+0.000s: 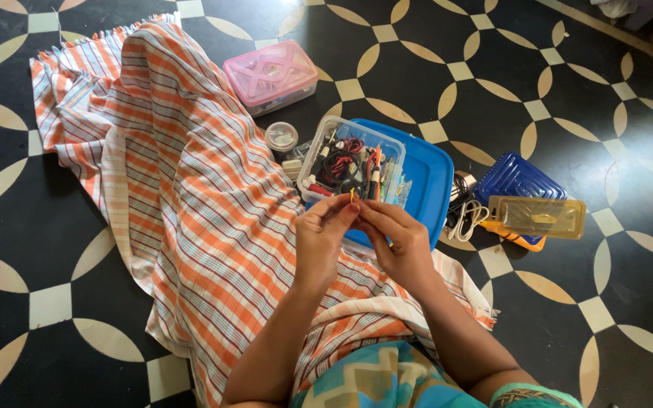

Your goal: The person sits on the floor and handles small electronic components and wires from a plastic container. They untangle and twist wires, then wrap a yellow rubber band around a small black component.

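Observation:
My left hand (323, 234) and my right hand (394, 238) meet fingertip to fingertip above an orange-and-white striped cloth (190, 196). Between the fingertips they pinch a tiny yellow part (352, 195); it is too small to tell what it is. Just beyond the hands stands a clear plastic box (351, 162) full of wires, probes and small tools, resting on a blue lid (425, 181).
A pink lidded box (270, 75) sits at the far edge of the cloth. A small round container (281, 138) stands left of the clear box. To the right lie a coiled white cable (468, 219), a dark blue ribbed lid (519, 180) and a translucent amber case (538, 217) on the patterned tile floor.

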